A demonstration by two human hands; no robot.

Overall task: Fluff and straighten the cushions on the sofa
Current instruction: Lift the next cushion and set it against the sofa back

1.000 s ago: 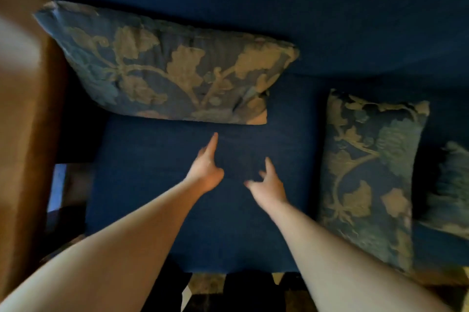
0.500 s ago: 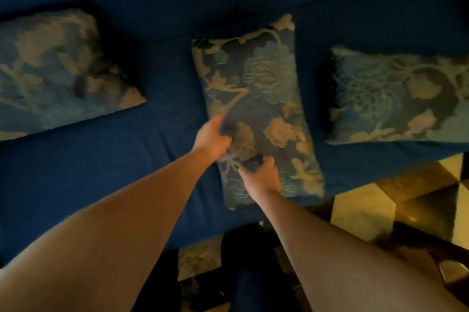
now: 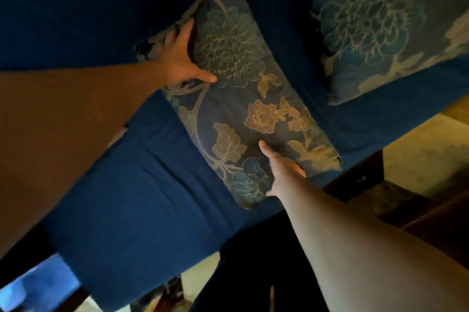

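Observation:
A dark blue floral cushion (image 3: 243, 108) lies slanted on the blue sofa seat (image 3: 142, 210), one corner up against the backrest (image 3: 76, 7). My left hand (image 3: 177, 57) holds its far left end, fingers over the edge and thumb spread across the flower pattern. My right hand (image 3: 281, 169) grips the near end, thumb on top and fingers hidden under the edge. A second floral cushion (image 3: 380, 27) rests to the right, apart from the first.
The sofa's front edge runs diagonally from lower left to upper right. A dark wooden leg (image 3: 355, 179) shows under it. Beyond it lies a yellowish tiled floor (image 3: 426, 154). My dark trousers (image 3: 253, 273) stand close against the seat front.
The view has swung right, from the left cushion to the middle one. Both hands moved from the bare seat onto the middle cushion and spread to its two ends.

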